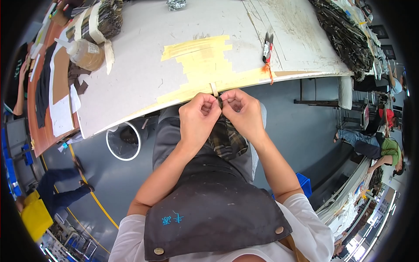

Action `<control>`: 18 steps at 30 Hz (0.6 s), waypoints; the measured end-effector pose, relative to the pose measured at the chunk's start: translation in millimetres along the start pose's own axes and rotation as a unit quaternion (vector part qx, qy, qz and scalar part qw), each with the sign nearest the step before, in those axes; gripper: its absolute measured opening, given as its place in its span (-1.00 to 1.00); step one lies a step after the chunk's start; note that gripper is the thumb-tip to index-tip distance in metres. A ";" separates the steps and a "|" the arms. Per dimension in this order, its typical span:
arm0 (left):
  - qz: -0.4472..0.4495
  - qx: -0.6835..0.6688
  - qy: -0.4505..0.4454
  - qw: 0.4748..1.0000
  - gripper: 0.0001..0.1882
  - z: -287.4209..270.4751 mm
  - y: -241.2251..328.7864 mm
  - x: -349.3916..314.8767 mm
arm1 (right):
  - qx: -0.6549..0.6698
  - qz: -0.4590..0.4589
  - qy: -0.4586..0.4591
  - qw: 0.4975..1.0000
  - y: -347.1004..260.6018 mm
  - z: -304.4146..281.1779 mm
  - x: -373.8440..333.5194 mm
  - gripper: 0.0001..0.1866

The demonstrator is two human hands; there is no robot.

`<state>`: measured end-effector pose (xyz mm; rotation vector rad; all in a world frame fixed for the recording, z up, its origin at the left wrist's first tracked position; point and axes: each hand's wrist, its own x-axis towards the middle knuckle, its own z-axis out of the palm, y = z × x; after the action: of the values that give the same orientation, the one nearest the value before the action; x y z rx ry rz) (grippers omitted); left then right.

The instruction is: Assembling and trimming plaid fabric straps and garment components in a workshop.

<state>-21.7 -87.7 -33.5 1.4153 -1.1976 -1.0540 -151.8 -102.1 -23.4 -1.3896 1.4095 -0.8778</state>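
Observation:
My left hand (201,116) and my right hand (242,111) meet at the table's front edge, thumbs and forefingers pinched together. Between the fingertips is a small dark edge of fabric. Below it a dark plaid fabric piece (228,142) hangs over my lap; it seems to be the same piece, though the fingers partly hide the join. A narrow beige strip (214,88) sticks out from the taped table edge, just beyond the fingertips. Yellow masking tape (205,65) covers the tabletop in front of my hands.
On the worktable (139,52) a small cutter (267,48) with orange thread lies to the right. A plastic squeeze bottle (87,54) and a tied fabric bundle (102,19) stand at the left. More dark fabric (345,35) is piled far right. Below is a white-rimmed bin (124,158).

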 end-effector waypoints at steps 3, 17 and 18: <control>-0.003 -0.010 -0.003 1.000 -0.97 -0.6 -2.0 -0.6 | 0.008 0.005 -0.013 1.000 -2.9 0.2 -3.2 -0.86; -0.028 -0.050 -0.021 0.998 -0.96 -1.4 -5.9 -1.2 | -0.067 -0.060 0.065 0.994 -0.6 10.8 -8.8 -0.85; -0.027 -0.050 -0.021 0.998 -0.96 -1.0 -6.5 -1.2 | -0.067 -0.061 0.065 0.994 0.1 12.7 -8.3 -0.85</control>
<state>-19.9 -86.1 -39.7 1.3609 -1.1254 -1.1709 -140.5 -92.4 -26.2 -1.5560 1.5181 -0.9825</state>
